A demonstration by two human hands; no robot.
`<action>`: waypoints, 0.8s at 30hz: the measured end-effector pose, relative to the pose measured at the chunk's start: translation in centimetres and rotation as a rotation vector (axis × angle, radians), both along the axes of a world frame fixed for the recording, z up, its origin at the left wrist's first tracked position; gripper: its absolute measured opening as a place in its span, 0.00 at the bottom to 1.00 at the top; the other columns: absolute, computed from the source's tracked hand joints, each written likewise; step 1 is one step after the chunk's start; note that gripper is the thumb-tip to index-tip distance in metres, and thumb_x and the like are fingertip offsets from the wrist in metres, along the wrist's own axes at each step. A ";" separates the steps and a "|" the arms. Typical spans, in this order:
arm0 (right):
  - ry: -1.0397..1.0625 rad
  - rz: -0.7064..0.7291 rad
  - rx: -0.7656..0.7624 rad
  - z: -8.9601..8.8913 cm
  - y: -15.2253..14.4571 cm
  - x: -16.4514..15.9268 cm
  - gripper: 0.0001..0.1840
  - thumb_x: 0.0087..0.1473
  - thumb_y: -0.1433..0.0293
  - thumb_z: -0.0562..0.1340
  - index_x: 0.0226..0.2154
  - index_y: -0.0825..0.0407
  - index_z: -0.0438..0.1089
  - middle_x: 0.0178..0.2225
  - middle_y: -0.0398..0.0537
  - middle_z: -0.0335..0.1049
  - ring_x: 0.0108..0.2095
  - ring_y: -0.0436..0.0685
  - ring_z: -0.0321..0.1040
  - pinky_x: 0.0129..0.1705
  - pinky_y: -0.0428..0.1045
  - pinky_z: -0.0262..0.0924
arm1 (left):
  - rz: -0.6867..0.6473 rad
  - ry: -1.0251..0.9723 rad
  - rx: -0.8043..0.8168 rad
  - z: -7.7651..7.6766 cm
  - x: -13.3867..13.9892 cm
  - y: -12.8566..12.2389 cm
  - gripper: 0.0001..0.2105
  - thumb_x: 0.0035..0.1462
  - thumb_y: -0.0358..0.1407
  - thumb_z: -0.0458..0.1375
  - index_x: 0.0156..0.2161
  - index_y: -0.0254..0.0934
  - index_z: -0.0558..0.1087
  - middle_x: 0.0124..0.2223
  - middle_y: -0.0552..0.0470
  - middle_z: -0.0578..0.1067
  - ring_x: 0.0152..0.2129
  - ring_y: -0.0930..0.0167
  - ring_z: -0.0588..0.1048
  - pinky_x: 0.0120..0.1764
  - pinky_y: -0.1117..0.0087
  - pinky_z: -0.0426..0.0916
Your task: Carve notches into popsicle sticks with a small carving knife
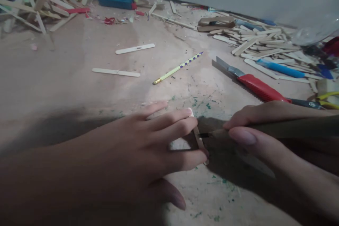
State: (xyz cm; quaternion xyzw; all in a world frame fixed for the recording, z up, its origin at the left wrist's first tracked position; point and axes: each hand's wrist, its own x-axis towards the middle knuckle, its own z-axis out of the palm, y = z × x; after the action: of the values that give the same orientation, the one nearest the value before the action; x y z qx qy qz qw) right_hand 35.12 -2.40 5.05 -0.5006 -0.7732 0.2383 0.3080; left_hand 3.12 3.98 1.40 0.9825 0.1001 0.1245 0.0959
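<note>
My left hand presses a popsicle stick flat on the table, its fingertips spread along the stick. The stick's rounded ends show past my fingers. On the right, my right hand grips a pen-like tool with a thick dark handle. Its narrow dark tip touches or nearly touches the middle of the stick; the exact kind of tool is unclear. Beyond my hands lie a popsicle stick with a slit, another with a small mark, and a yellow pencil with purple dots.
A red-handled utility knife lies before my right hand, beside yellow-handled scissors. Piled popsicle sticks and a blue pen-like object are at right. Stick constructions and a blue box stand at back left.
</note>
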 end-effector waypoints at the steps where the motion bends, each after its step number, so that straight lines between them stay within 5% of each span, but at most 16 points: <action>1: 0.005 -0.001 0.000 0.0 0.0 0.0 0.08 0.88 0.54 0.70 0.51 0.26 0.85 0.38 0.34 0.88 0.26 0.52 0.80 0.23 0.45 0.72 | 0.001 0.000 0.000 0.1 0.0 0.0 0.33 0.90 0.63 0.62 0.84 0.47 0.79 0.83 0.38 0.81 0.83 0.50 0.80 0.84 0.41 0.78; 6: 0.072 -0.070 -0.023 -0.8 -0.5 0.6 0.04 0.82 0.51 0.76 0.50 0.28 0.89 0.34 0.42 0.85 0.27 0.62 0.81 0.24 0.54 0.76 | -0.003 -0.004 0.017 0.4 -0.1 0.0 0.32 0.92 0.62 0.57 0.85 0.47 0.78 0.84 0.38 0.80 0.84 0.50 0.78 0.84 0.40 0.77; 13: 0.124 -0.267 -0.022 -2.2 -1.9 2.4 0.19 0.69 0.38 0.82 0.45 0.32 0.90 0.32 0.49 0.84 0.37 0.72 0.87 0.28 0.59 0.80 | -0.006 0.011 0.020 -0.1 0.3 0.0 0.30 0.94 0.58 0.55 0.85 0.47 0.78 0.84 0.37 0.80 0.84 0.51 0.78 0.82 0.40 0.78; 24: -0.041 -0.066 0.021 -0.3 -0.3 -1.1 0.12 0.88 0.51 0.70 0.47 0.26 0.87 0.33 0.36 0.85 0.25 0.55 0.77 0.22 0.50 0.67 | 0.010 -0.005 0.030 0.2 0.3 0.0 0.30 0.91 0.61 0.62 0.83 0.48 0.80 0.84 0.39 0.80 0.82 0.53 0.80 0.85 0.43 0.76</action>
State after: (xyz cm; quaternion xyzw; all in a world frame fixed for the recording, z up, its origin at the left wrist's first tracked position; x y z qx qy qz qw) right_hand 34.06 -2.75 4.71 -0.5275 -0.7647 0.2097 0.3052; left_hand 3.38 3.94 1.63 0.9829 0.1031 0.1291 0.0808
